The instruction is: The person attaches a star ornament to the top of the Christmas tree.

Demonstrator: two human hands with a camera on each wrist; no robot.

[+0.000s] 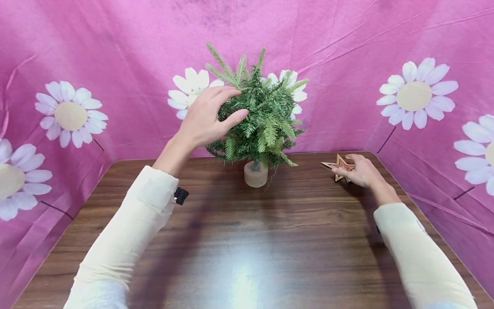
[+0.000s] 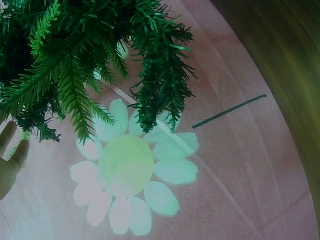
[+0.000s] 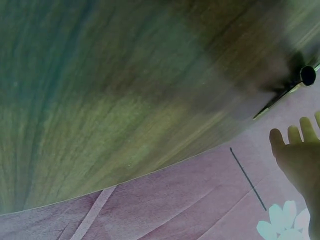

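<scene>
A small artificial Christmas tree [image 1: 262, 116] stands upright at the back of the table on a pale round base [image 1: 256, 174]. At its left side my left hand [image 1: 210, 113] is raised, thumb and fingers apart, the fingertips close to the branches; whether they touch cannot be told. The left wrist view has green branches [image 2: 75, 75] near the fingers [image 2: 7, 150]. At the back right, a wooden star ornament [image 1: 339, 161] sits on the table. My right hand [image 1: 360, 171] reaches over it with extended fingers; in the right wrist view the fingers [image 3: 295, 134] look apart from the ornament [image 3: 280, 100].
Brown wood-grain table [image 1: 231, 240] runs beneath both arms. Pink cloth [image 1: 135, 64] printed with white daisies hangs behind and along both sides, close to the table's edges. A black strap [image 1: 181, 195] shows at the left wrist.
</scene>
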